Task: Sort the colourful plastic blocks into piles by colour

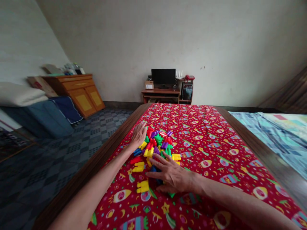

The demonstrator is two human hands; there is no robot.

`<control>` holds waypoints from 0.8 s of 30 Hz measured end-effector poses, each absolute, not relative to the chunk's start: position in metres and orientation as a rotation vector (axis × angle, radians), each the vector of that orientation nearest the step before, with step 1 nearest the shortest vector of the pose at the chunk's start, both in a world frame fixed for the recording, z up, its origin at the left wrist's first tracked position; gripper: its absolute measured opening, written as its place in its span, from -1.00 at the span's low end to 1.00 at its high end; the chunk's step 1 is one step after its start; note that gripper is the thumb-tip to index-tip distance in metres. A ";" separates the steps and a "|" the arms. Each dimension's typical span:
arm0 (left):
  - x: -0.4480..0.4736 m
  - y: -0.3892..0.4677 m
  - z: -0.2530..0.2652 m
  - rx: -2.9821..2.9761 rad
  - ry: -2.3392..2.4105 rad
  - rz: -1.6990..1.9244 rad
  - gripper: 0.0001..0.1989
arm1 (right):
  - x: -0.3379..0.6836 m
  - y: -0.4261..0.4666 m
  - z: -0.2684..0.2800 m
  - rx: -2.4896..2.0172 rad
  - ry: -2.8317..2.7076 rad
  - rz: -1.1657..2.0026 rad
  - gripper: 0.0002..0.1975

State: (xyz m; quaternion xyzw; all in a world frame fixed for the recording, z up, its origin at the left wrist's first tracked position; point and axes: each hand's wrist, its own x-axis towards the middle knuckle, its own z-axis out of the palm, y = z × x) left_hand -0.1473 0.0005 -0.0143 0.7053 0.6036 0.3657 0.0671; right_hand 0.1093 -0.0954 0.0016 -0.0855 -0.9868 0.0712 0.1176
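Colourful plastic building blocks lie in a loose heap on a red patterned cloth. They are red, yellow, green, blue and purple. My right hand rests over the near side of the heap with its fingers spread, partly hiding blue and green pieces. At the heap's far left edge is my left hand, its fingers reaching forward beside the blocks and mostly seen from the back. A yellow block lies apart, left of my right hand. Another yellow block is just beyond it.
The cloth covers a table with a dark wooden edge. Past its far end stands a desk with a monitor. A wooden cabinet is at the left wall, and a bed with a light blue sheet is at the right.
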 end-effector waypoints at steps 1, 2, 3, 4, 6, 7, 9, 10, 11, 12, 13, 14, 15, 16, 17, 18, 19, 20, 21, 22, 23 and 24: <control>-0.149 0.011 -0.015 2.108 1.812 1.042 -0.45 | 0.103 -0.093 0.000 -0.280 -2.890 0.196 -0.44; -0.150 0.020 -0.015 2.097 1.799 0.987 -0.45 | 0.098 -0.089 -0.002 -0.315 -2.883 0.186 -0.45; -0.151 0.027 -0.015 2.096 1.783 0.946 -0.44 | 0.093 -0.083 -0.003 -0.347 -2.872 0.179 -0.47; -0.151 0.033 -0.014 2.103 1.763 0.914 -0.43 | 0.090 -0.078 -0.004 -0.377 -2.859 0.174 -0.49; -0.146 0.039 -0.011 2.127 1.698 0.843 -0.39 | 0.090 -0.066 -0.004 -0.442 -2.826 0.173 -0.50; -0.141 0.038 -0.009 2.145 1.657 0.813 -0.38 | 0.093 -0.062 -0.003 -0.463 -2.806 0.186 -0.51; -0.132 0.029 -0.001 2.188 1.559 0.762 -0.38 | 0.104 -0.054 0.001 -0.466 -2.733 0.264 -0.54; -0.129 0.021 0.003 2.215 1.499 0.735 -0.38 | 0.113 -0.051 0.004 -0.464 -2.666 0.328 -0.56; -0.127 0.010 0.008 2.239 1.443 0.715 -0.39 | 0.123 -0.048 0.007 -0.470 -2.582 0.398 -0.58; -0.127 -0.003 0.012 2.261 1.389 0.694 -0.40 | 0.134 -0.045 0.010 -0.496 -2.486 0.459 -0.60; -0.131 -0.017 0.015 2.295 1.323 0.684 -0.40 | 0.147 -0.041 0.012 -0.543 -2.391 0.502 -0.61; -0.137 -0.032 0.017 2.302 1.321 0.721 -0.40 | 0.161 -0.038 0.012 -0.604 -2.310 0.522 -0.61; -0.145 -0.047 0.016 2.293 1.352 0.750 -0.39 | 0.175 -0.034 0.010 -0.673 -2.251 0.522 -0.62; -0.155 -0.061 0.013 2.279 1.419 0.804 -0.38 | 0.190 -0.030 0.007 -0.746 -2.211 0.504 -0.62; -0.165 -0.075 0.007 2.263 1.516 0.839 -0.37 | 0.205 -0.026 0.001 -0.819 -2.180 0.474 -0.62; -0.175 -0.086 -0.001 2.224 1.640 0.867 -0.37 | 0.220 -0.022 -0.007 -0.892 -2.158 0.438 -0.62; -0.182 -0.095 -0.010 2.171 1.749 0.878 -0.34 | 0.232 -0.018 -0.016 -0.962 -2.139 0.398 -0.63; -0.187 -0.103 -0.020 2.099 1.833 0.886 -0.32 | 0.243 -0.014 -0.025 -1.026 -2.129 0.357 -0.63; -0.187 -0.108 -0.030 2.031 1.900 0.898 -0.30 | 0.251 -0.010 -0.034 -1.072 -2.127 0.311 -0.64; -0.184 -0.111 -0.039 1.998 1.932 0.901 -0.29 | 0.257 -0.008 -0.042 -1.098 -2.138 0.263 -0.65; -0.175 -0.114 -0.046 1.988 1.931 0.904 -0.29 | 0.259 -0.006 -0.048 -1.108 -2.159 0.214 -0.65; -0.164 -0.115 -0.051 1.996 1.900 0.907 -0.31 | 0.260 -0.005 -0.052 -1.102 -2.189 0.166 -0.65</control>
